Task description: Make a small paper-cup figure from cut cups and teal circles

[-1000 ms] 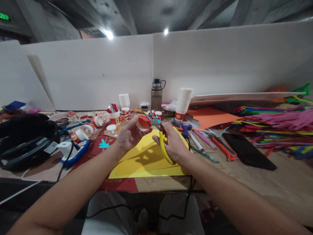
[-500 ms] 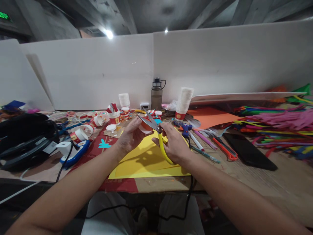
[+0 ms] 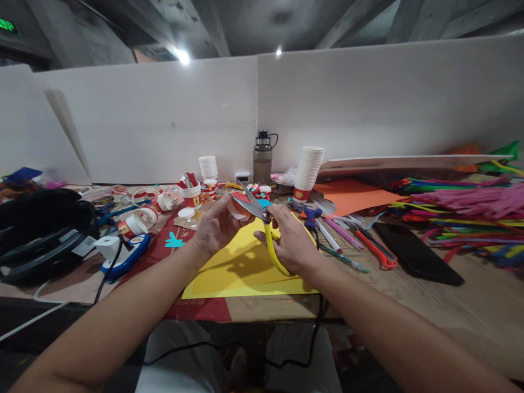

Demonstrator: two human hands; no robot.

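Note:
Above the yellow paper [image 3: 241,273], my left hand [image 3: 215,229] grips a small red and white piece that looks like part of a paper cup [image 3: 239,214]. Yellow-handled scissors [image 3: 271,251] are in my right hand [image 3: 295,240], with the fingers closed about the handles. Their blades are apart and point away to the left, crossing over the red and white piece. From here I cannot tell whether the blades touch it. A light blue paper cutout [image 3: 174,240] lies left of my left hand.
Behind stand a bottle [image 3: 262,161] and a tall stack of paper cups [image 3: 309,172]. Right of my hand lie a blue glue gun [image 3: 311,215], pens, an orange cutter [image 3: 379,251] and a black phone [image 3: 417,254]. Cut cups and a power strip [image 3: 129,259] are on the left.
My left hand has shifted slightly left with the red and white piece, which has turned a little. The right hand and the scissors have hardly moved.

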